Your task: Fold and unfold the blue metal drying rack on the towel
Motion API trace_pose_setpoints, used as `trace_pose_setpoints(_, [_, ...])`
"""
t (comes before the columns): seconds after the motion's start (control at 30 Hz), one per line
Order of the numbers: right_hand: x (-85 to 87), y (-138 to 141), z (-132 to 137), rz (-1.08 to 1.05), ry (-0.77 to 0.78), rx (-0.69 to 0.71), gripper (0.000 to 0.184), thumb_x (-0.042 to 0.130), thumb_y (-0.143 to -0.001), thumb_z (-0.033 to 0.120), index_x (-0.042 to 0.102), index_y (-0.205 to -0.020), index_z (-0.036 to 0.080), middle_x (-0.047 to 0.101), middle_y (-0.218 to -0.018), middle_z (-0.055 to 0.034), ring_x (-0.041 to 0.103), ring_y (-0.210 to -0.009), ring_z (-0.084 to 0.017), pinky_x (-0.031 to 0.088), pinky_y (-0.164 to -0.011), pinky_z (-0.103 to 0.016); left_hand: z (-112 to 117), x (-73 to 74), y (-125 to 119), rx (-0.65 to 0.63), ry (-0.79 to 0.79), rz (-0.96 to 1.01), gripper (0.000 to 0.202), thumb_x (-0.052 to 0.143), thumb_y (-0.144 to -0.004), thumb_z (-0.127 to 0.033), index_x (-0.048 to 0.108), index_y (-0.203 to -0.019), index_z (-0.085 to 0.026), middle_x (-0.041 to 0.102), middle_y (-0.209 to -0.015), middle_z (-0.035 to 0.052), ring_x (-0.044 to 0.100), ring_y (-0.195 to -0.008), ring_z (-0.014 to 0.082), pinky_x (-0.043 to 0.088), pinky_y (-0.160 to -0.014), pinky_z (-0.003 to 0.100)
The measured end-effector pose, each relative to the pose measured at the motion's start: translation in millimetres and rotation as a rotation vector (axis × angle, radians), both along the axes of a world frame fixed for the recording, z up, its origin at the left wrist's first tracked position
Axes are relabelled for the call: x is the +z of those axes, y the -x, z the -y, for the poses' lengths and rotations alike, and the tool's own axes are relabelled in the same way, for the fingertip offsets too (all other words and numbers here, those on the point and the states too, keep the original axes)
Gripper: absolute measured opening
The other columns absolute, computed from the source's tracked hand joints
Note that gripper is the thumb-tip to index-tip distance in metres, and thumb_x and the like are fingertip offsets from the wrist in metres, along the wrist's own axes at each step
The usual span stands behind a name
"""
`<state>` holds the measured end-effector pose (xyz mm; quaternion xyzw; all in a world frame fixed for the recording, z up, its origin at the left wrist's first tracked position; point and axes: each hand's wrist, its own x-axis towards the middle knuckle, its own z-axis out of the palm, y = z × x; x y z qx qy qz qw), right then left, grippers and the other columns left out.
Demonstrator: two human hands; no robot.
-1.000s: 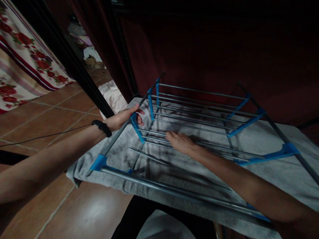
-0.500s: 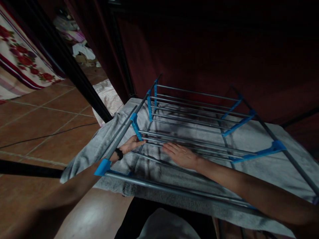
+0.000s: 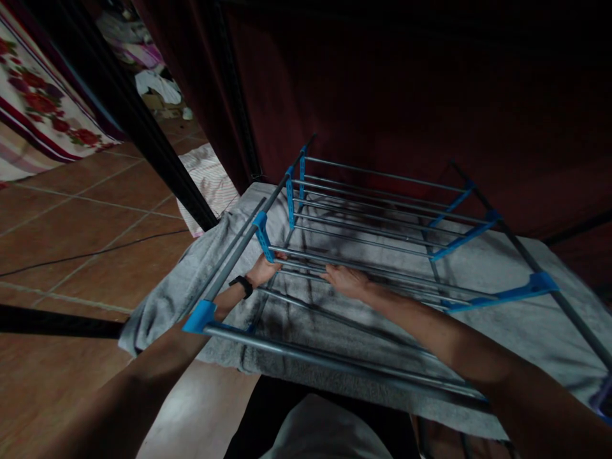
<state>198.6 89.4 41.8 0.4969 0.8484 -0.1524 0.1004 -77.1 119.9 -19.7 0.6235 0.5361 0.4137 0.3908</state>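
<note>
While left fingers point(image 3: 278, 262) hold the blue bracket point(image 3: 262, 236), right fingers point(image 3: 333, 274) curl over metal rods point(image 3: 301, 255).

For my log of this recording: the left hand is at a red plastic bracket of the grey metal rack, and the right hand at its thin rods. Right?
No: the head view shows the plastic bracket at the left hand is blue, not red. The right hand is indeed at the thin rods.

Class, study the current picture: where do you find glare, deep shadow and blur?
Head view: glare whitens the floor at lower left; head view: the dark red backdrop sinks nearly to black at upper right; head view: the left forearm looks shadowed and soft; head view: the purple thing at the right edge is too blurred to identify.
</note>
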Motion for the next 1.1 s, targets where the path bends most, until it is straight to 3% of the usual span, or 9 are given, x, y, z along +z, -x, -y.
trace_pose_setpoints(0.27, [0.3, -2.3, -12.8, -0.14, 0.201, -0.007, 0.042, 0.029, -0.106, 0.044, 0.062, -0.108, 0.018, 0.068, -0.105, -0.0086, 0.065, -0.093, -0.019, 0.044, -0.074, -0.027, 1.5, 1.3, -2.2, 0.003, 0.036, -0.018, 0.031, 0.06, -0.095, -0.042, 0.063, -0.105, -0.013, 0.065, -0.094, 0.0053, 0.063, -0.078, 0.0146, 0.056, -0.072, 0.032])
trace_pose_setpoints(0.43, [0.5, -1.3, 0.5, -0.035, 0.059, 0.0, 0.045, 0.028, -0.105, 0.048, 0.06, -0.117, 0.018, 0.069, -0.101, -0.0128, 0.067, -0.094, -0.025, 0.045, -0.073, -0.031, 3.2, 5.0, -3.9, 0.018, 0.027, -0.007, 0.024, 0.066, -0.086, -0.041, 0.067, -0.082, -0.017, 0.063, -0.065, 0.0024, 0.061, -0.072, 0.0202, 0.051, -0.072, 0.035])
trace_pose_setpoints(0.53, [2.5, -1.1, 2.1, -0.026, 0.069, 0.009, 0.047, 0.027, -0.105, 0.048, 0.06, -0.117, 0.017, 0.07, -0.102, -0.0134, 0.067, -0.093, -0.025, 0.045, -0.072, -0.031, 4.2, 4.1, -3.6, 0.029, 0.015, 0.004, 0.019, 0.068, -0.082, -0.038, 0.064, -0.071, -0.022, 0.06, -0.056, 0.0018, 0.058, -0.069, 0.0208, 0.048, -0.066, 0.033])
trace_pose_setpoints(0.8, [9.4, -2.4, -15.8, -0.103, 0.099, 0.012, 0.044, 0.025, -0.107, 0.041, 0.062, -0.115, 0.019, 0.069, -0.107, -0.0088, 0.064, -0.094, -0.02, 0.043, -0.081, -0.028, 3.8, -4.3, -4.6, 0.071, 0.019, 0.012, 0.03, 0.063, -0.076, -0.04, 0.051, -0.057, -0.021, 0.052, -0.052, 0.0009, 0.048, -0.054, 0.0161, 0.04, -0.056, 0.031])
trace_pose_setpoints(1.1, [0.4, -2.6, -9.5, -0.055, 0.045, 0.052, 0.04, 0.03, -0.106, 0.044, 0.061, -0.108, 0.018, 0.07, -0.106, -0.0093, 0.066, -0.097, -0.021, 0.043, -0.077, -0.028, -0.8, -4.0, -5.0, 0.071, 0.065, 0.061, 0.003, 0.062, -0.064, -0.023, 0.06, -0.066, -0.022, 0.06, -0.06, 0.004, 0.053, -0.061, 0.0198, 0.044, -0.062, 0.035])
